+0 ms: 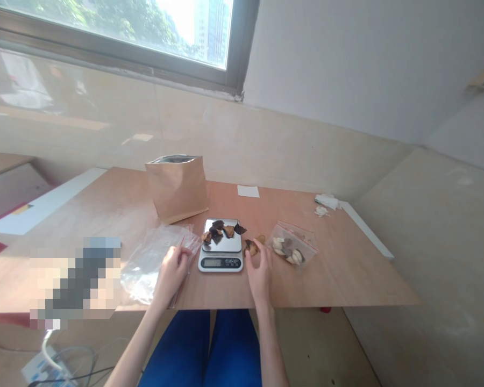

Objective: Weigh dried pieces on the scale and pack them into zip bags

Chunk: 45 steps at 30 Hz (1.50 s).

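Note:
A small digital scale (220, 252) sits near the front edge of a wooden table (339, 269), with several dark dried pieces (221, 231) on its steel plate. My right hand (260, 271) is beside the scale's right edge, fingers pinched on a brown dried piece (250, 246). To its right lies a filled zip bag (292, 246) of pale and dark pieces. My left hand (172, 271) rests on a stack of empty clear zip bags (155, 258) left of the scale, fingers curled on the top bag's edge.
A brown paper pouch (177, 187) stands open behind the scale. Farther back are a white slip of paper (248, 191) and crumpled white scraps (326, 203). A blurred patch covers the table's front left. Cables (56, 363) lie on the floor.

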Available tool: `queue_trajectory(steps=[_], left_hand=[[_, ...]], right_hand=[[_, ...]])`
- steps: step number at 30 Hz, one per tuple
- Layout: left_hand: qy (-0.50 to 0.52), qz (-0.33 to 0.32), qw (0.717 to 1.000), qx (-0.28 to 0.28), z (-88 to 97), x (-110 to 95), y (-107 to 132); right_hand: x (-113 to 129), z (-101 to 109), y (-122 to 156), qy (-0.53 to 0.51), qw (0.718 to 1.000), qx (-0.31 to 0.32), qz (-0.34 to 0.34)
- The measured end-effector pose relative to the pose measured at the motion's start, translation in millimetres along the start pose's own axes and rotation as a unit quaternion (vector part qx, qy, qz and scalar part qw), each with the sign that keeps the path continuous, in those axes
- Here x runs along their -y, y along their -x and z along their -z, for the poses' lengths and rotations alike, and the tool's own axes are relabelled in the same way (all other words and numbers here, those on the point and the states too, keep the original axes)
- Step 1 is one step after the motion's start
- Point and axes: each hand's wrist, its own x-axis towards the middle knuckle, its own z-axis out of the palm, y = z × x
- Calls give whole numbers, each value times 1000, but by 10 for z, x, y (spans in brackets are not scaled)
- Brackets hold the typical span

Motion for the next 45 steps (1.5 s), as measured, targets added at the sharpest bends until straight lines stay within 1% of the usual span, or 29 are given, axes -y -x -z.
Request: queue_trajectory(steps=[3, 4, 6, 8, 11, 13, 15, 19, 24, 31, 36, 45], left_hand=[[0, 2, 1000, -1, -5, -3, 0], [0, 3, 1000, -2, -7, -2, -1], [-1, 2, 1000, 0, -11, 5, -4], [-1, 1, 1000, 1, -14, 11, -5], [3, 1, 1000, 1, -16, 11, -3], [5, 2, 1000, 2, -13, 3, 0], [7, 3, 1000, 2, -7, -8, 4], [4, 6, 1000, -1, 6, -31, 11], [1, 5, 1000, -4, 12, -44, 8], [-2, 3, 1000, -2, 22, -53, 9], [-4, 4, 1000, -1, 22, -53, 13], [-12, 4, 1000, 2, 36, -79, 15]], right_hand=[[198, -210, -60, 9, 997, 73, 36], [220, -265, -55, 24, 996, 81, 41], [189, -319, 2, 48, 996, 66, 32], [74, -286, 116, 46, 999, 26, 13], [-152, -120, 320, 26, 999, -32, -32], [-261, -3, 420, 21, 997, -36, -62], [-299, 69, 468, 22, 997, -20, -67], [-221, 66, 465, 58, 998, 16, -34], [-149, 32, 462, 99, 994, 31, -24], [-168, 58, 468, 112, 992, 47, -21], [-159, 54, 467, 113, 992, 45, -19], [-104, 77, 454, 108, 992, 56, -27]])
